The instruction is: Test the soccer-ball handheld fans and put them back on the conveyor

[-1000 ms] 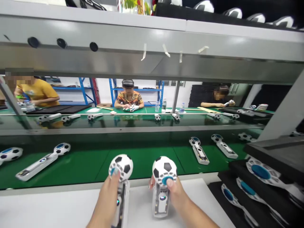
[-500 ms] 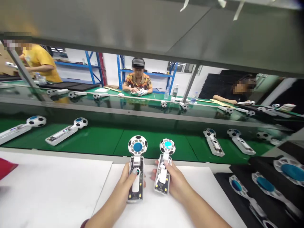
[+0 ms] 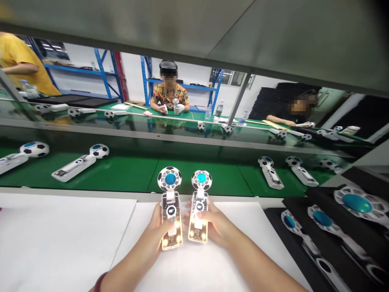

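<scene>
the left hand (image 3: 158,232) is wrapped around the left device (image 3: 171,202), and the right hand (image 3: 217,225) grips the right device (image 3: 199,202). both have football-patterned heads and are held head-up, side by side, over the near white sheet (image 3: 69,239). each thumb lies on the face of its device, below a small round display, and warm lights glow toward the lower ends. only a narrow gap parts the two bodies; fingers crowd it, so from here i can't quite tell whether the hands touch.

to the left there is generous room: the sheet runs well past the left forearm (image 3: 127,259), with a straight seam (image 3: 123,233) just beside it. the right is tighter, as black trays (image 3: 298,245) holding similar devices step up near the right forearm (image 3: 255,253), their edge slanting across the sheet. beyond the hands a pale rim (image 3: 243,198) crosses from left to right, then comes the green surface (image 3: 127,170), with more devices resting left and right and a broad stretch between. a grey panel (image 3: 133,32) closes in the top, and a co-worker (image 3: 168,91) sits on the far side.
</scene>
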Motion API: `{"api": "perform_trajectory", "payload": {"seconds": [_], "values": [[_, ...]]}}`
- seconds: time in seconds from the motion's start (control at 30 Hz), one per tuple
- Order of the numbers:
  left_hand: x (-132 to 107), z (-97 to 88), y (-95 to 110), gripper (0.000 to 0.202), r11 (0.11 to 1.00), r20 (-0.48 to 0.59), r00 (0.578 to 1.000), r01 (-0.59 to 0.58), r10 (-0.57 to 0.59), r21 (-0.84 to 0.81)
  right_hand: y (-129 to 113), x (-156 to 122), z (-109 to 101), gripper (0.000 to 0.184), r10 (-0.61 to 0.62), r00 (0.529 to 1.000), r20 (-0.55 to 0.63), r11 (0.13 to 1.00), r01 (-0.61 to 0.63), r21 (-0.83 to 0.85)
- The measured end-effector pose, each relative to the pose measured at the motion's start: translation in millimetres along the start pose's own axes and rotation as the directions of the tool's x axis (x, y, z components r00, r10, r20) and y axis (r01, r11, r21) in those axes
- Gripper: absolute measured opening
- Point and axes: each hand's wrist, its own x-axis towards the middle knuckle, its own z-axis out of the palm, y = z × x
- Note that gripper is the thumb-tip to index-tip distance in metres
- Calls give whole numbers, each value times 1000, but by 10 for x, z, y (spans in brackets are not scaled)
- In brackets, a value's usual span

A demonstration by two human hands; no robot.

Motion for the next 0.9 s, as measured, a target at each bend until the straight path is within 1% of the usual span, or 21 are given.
{"api": "perform_trajectory", "payload": {"seconds": [0.07,0.2,0.33,0.5,0.67,0.8,0.9], "values": [[-12,16,9,47,1000,-3,1000,-5,5,4,-4,-7,6,48,7,1000,14,1000,-7,0],[-21,35,-1,47,999,0,999,-34,34,14,-18,-5,33,50,-33,999,-22,999,32,-15],[12,41,-47,50,999,0,999,-45,45,-7,-22,12,3,52,-26,999,-47,998,24,-52],[47,39,-88,58,998,-39,998,-47,45,-41,-8,22,-40,56,-53,998,-14,995,52,-91],[2,43,-48,57,999,-77,997,-15,12,-47,-12,4,28,64,-34,999,-2,994,34,-106],[-21,47,-18,60,998,-63,998,-4,0,-60,-17,9,45,64,-30,999,-15,993,28,-111],[-25,47,-9,56,999,-34,999,-3,2,-40,-9,17,37,63,-31,999,-7,994,30,-101]]}}
